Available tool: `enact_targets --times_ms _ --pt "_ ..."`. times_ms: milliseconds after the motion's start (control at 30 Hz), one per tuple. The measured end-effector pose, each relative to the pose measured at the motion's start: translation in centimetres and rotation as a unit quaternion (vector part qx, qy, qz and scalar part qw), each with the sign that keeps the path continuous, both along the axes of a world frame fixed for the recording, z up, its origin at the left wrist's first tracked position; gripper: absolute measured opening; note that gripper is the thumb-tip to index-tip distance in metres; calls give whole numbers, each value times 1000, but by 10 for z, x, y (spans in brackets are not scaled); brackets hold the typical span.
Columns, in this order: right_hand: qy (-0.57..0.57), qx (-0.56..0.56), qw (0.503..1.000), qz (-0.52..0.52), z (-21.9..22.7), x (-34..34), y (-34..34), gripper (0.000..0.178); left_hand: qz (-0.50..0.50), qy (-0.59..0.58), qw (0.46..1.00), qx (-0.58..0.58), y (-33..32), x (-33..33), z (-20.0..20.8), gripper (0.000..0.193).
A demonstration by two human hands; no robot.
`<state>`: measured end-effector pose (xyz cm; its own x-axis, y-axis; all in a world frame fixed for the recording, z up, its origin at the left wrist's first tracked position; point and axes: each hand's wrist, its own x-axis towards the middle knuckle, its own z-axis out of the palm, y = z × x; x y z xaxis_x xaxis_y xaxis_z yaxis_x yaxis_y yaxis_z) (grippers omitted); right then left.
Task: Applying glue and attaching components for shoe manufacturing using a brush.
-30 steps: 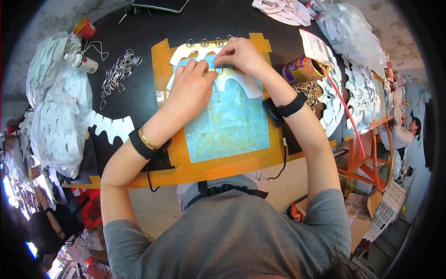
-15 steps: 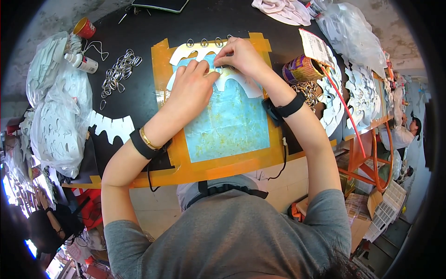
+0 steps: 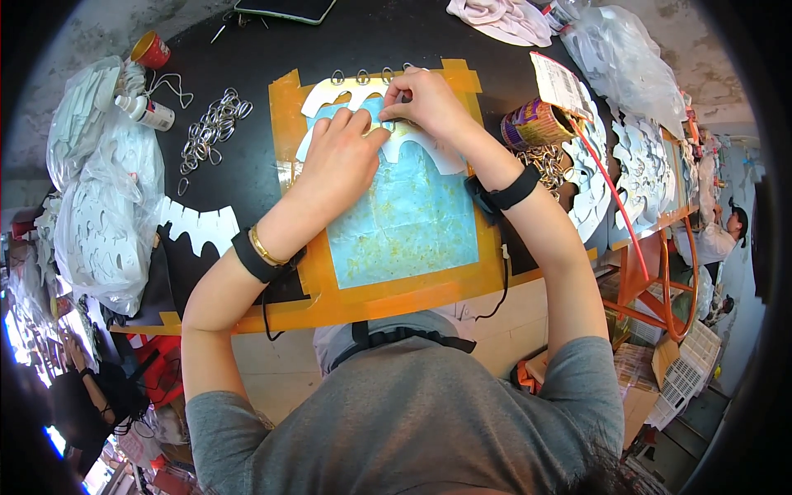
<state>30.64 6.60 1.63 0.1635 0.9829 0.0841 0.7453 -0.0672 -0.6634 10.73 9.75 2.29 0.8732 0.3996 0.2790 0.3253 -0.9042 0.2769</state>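
Both my hands meet over a white scalloped piece [image 3: 441,157] lying on a blue sheet [image 3: 404,223]. Curled over its left part, my left hand [image 3: 342,153] is closed and grips the piece near its upper edge; its fingertips are partly hidden. My right hand [image 3: 425,99] is closed in a pinch on a small metal ring [image 3: 388,125] at that same edge, mostly covered by the fingers. Just beyond lies another white scalloped piece [image 3: 318,101], with several metal rings [image 3: 363,77] along its far edge.
Orange tape [image 3: 289,107] frames the blue sheet on the black table. Loose rings [image 3: 213,124] lie left, near a white bottle [image 3: 147,112] and plastic bags [image 3: 107,223]. At right, a tipped purple can [image 3: 532,124] spills rings beside stacked white pieces [image 3: 590,177] and a red stick [image 3: 615,194].
My right fingers have shifted slightly and bent closer around the ring. My left hand stays nearly still on the white piece.
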Motion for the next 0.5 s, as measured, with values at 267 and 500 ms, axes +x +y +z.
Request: enact_targets --times_ms 267,500 --pt "65 86 994 17 -1 3 1 24 -2 -12 1000 -16 1 0 3 29" --pt "90 52 994 44 49 -11 -51 21 83 8 996 23 49 -53 20 27"
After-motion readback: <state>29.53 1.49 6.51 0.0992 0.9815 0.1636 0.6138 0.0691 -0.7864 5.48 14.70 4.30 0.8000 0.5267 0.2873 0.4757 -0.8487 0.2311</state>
